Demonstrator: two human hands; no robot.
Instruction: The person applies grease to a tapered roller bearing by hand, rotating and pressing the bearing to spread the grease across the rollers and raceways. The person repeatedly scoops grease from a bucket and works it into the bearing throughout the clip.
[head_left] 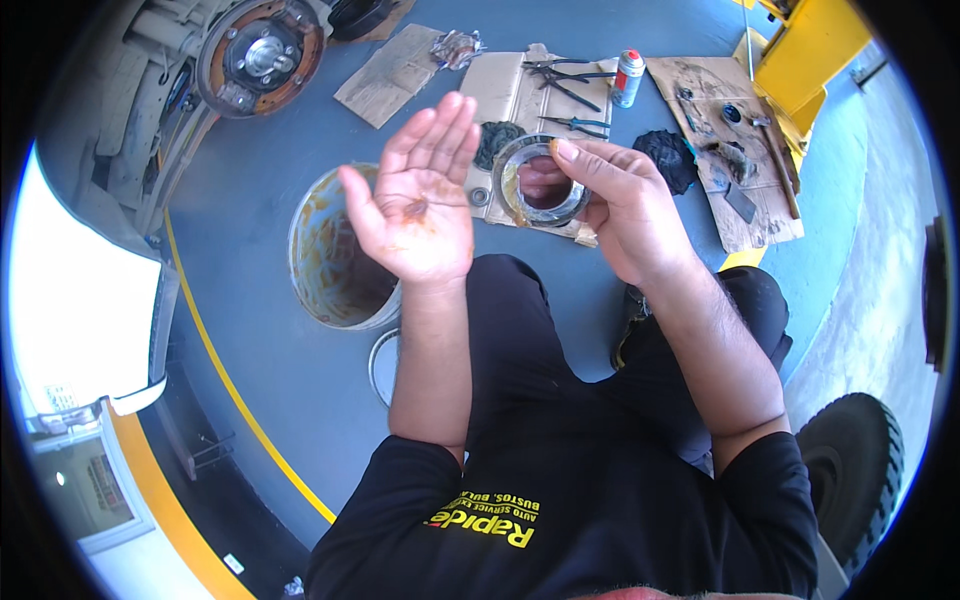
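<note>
My left hand point(420, 215) is held up open, palm facing me and fingers stretched. A brown smear of grease lies in the middle of its palm. In my right hand point(630, 200) is a ring-shaped wheel bearing point(509, 188), pinched at its right side between thumb and fingers. Grease shows on the ring's left and lower parts, and some fingers are visible through its hole. The bearing is just right of my left hand, apart from it. Below and left of that hand stands a bucket point(325, 245) with brown grease streaked on its inner wall.
A wheel hub with brake parts point(265, 60) is at the upper left. Cardboard point(505, 75) ahead bears pliers point(570, 88), a spray can point(628, 80) and a dark rag point(497, 140). Another cardboard sheet point(770, 232) holds a hammer point(778, 160). A tire point(865, 460) stands at right.
</note>
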